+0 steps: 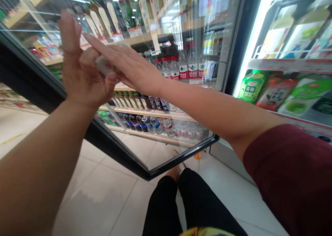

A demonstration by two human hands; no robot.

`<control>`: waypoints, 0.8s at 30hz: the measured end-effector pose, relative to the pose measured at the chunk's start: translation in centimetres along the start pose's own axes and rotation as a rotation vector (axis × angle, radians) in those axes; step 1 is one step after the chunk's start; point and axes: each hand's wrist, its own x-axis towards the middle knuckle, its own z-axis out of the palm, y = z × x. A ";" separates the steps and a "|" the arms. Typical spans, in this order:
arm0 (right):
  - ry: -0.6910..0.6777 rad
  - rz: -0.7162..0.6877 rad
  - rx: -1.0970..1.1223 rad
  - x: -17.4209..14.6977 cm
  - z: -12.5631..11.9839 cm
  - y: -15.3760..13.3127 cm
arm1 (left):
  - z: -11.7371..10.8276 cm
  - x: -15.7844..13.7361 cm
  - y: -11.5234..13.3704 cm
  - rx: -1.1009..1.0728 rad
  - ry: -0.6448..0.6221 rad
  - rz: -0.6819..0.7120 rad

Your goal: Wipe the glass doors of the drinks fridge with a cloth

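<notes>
A glass cooler door (166,156) with a black frame stands swung open in front of me. My left hand (83,68) is raised at the glass near the frame, fingers pointing up and at least some stretched out. Reaching across from the right, my right hand (137,68) lies nearly flat, its fingers overlapping the left hand's area. Under the right palm shows a pale crumpled wad (103,65), perhaps cloth or tissue; it is blurred and mostly covered. Whether the left thumb touches the wad, I cannot tell.
Lit cooler shelves at right hold a green bottle (251,85), a red bottle (277,90) and cartons. Through or in the glass, shelves of water bottles (183,70) and dark cola bottles (135,121) show. Below are pale floor tiles (103,191) and my black-trousered legs (166,205).
</notes>
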 end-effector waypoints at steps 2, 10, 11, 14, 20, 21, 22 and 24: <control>-0.044 0.011 -0.099 -0.7 -0.8 -0.4 | 0.1 -0.9 -0.7 -0.041 -0.007 -0.034; 0.029 0.121 -0.450 -1.3 -4.0 0.5 | -0.4 -2.0 -0.9 0.028 -0.066 -0.197; 0.025 0.086 -0.441 -1.4 -3.7 0.5 | -0.4 -1.9 -0.8 0.030 -0.065 -0.209; -0.096 -0.044 -0.369 -1.6 -2.7 0.1 | -0.3 -2.0 -0.9 0.054 -0.057 -0.247; -0.243 -0.102 -0.325 -0.2 -3.8 2.8 | 1.6 -2.5 -2.3 0.107 0.069 -0.306; -0.223 -0.057 -0.360 0.2 -4.2 3.7 | 1.8 -2.3 -2.2 0.096 0.084 -0.334; -0.187 0.027 -0.410 0.5 -4.6 4.5 | 1.9 -2.1 -2.0 0.081 0.078 -0.358; -0.087 0.255 -0.526 0.5 -5.1 5.5 | 1.8 -1.4 -1.5 0.038 0.002 -0.386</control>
